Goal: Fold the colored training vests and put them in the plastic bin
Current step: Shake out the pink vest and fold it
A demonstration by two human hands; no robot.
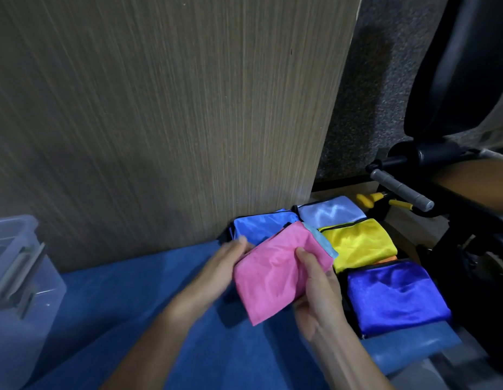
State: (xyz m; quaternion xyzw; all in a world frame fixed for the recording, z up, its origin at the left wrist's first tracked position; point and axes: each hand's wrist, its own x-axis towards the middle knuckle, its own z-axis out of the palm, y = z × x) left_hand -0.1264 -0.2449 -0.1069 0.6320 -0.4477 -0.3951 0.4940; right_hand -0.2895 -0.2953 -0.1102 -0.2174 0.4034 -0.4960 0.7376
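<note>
A: Where is the plastic bin [16, 280]?
B: Lower left, on the blue bench [149, 299].
A: And the hands?
B: Both forearms reach toward centre; the left hand [227, 257] and right hand [315, 285] pinch the folded pink vest [273, 271] by its edges.

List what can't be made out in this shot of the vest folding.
Head view only:
- Plastic bin: cut off by the left edge; its inside is blurred, contents unknown.
- Orange vest: a sliver under the yellow vest.
- Blue vest: partly hidden by the pink vest.
- Left hand: motion-blurred, fingers behind the pink vest.
- Right hand: fingers hidden under the pink vest.
</note>
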